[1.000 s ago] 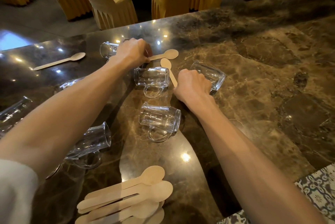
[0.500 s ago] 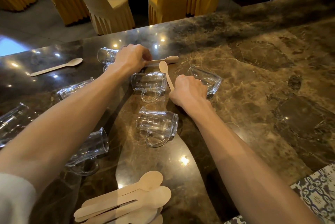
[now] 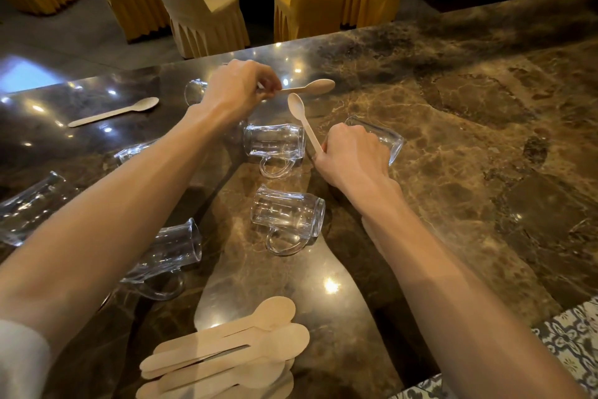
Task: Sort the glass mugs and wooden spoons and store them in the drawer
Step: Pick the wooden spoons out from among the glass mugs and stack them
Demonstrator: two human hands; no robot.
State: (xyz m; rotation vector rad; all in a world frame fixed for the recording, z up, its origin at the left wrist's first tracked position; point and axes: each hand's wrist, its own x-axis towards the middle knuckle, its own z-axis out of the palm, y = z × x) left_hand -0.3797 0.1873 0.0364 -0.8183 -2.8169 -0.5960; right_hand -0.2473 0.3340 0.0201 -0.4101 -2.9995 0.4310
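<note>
While both hands are busy with spoons, the step in hand appears to be gathering the wooden ones. The left hand (image 3: 238, 91) pinches the handle of the left spoon (image 3: 318, 87) in curled fingers; the right hand (image 3: 351, 156), closed like a fist, grips the end of the right spoon (image 3: 296, 106), its bowl pointing away. I judge the next move calls for carrying both to the spoon pile (image 3: 226, 353) at the near edge, without knocking the glass mugs (image 3: 288, 216) lying on their sides between. A lone spoon (image 3: 113, 111) lies well apart to the left. The spoons are thin, flat, pale matte wood with oval bowls; the mugs are clear, thick-walled, loop-handled, likely to roll; the desk (image 3: 453, 140) is glossy, veined brown marble. No drawer shows.
</note>
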